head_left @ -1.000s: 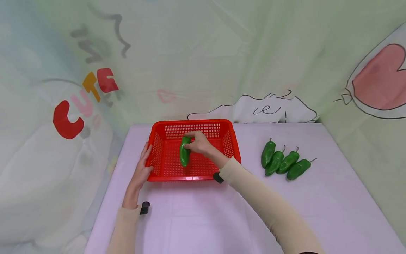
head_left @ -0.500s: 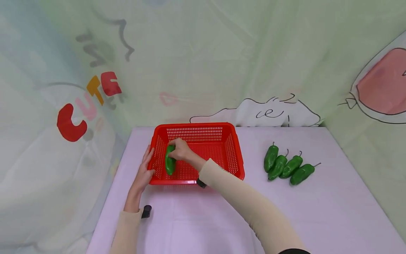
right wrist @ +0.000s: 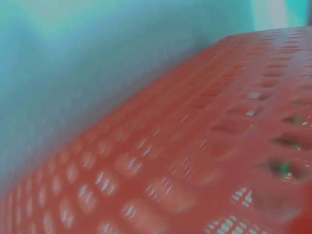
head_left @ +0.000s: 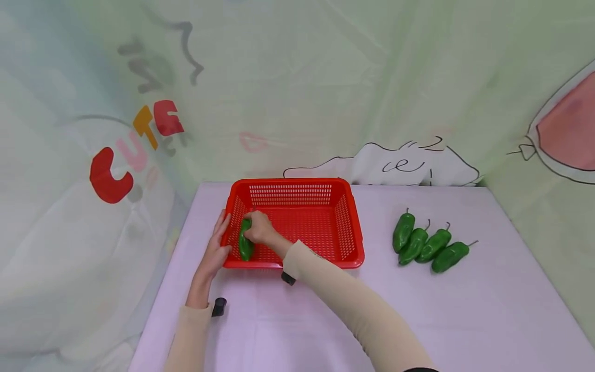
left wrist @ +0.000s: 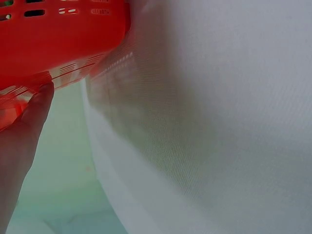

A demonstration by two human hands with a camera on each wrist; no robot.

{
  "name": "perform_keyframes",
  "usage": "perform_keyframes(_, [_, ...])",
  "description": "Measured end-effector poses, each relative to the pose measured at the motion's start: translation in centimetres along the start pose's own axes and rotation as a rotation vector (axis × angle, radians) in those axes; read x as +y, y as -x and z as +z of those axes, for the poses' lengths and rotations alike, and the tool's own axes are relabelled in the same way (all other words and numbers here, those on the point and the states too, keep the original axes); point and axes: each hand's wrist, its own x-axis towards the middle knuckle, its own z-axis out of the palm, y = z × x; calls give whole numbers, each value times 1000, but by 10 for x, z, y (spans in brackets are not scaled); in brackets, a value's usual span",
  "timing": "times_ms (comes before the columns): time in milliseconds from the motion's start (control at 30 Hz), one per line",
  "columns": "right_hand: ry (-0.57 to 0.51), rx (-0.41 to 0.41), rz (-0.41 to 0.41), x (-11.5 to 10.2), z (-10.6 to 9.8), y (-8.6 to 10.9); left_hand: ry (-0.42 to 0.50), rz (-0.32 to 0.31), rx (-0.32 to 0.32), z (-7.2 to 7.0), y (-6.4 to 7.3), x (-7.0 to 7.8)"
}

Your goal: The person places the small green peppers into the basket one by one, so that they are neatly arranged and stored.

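Note:
In the head view a red plastic basket (head_left: 297,266) with perforated walls sits on the table. My right hand (head_left: 261,228) is inside its left part and pinches a green jalapeño pepper (head_left: 245,247) near its upper end. The pepper lies lengthwise close to the basket's left wall; whether it touches the floor cannot be told. My left hand (head_left: 216,253) rests against the outside of the left wall, fingers fairly straight and thumb near the front corner. The left wrist view shows a finger (left wrist: 43,100) touching the basket (left wrist: 58,39) from outside.
Several green jalapeño peppers (head_left: 434,244) lie side by side on the table to the right of the basket. A pale lilac cloth covers the table (head_left: 297,320). Printed fabric curtains (head_left: 260,93) stand behind and at both sides.
My right hand has carried the pepper leftward and lower inside the basket, from near its middle to beside the left wall. My left hand has stayed at the basket's left side.

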Motion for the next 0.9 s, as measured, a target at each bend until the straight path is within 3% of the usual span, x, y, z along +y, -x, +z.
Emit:
perform_keyframes(500, [-12,81,44,26,20,1,4,7,-14,9,4,7])
perform_keyframes(767, [-37,95,56,25,20,-2,-9,-15,-32,6,10,38])
perform_keyframes(900, [-83,75,45,21,16,-2,-7,-27,-9,2,7,23])
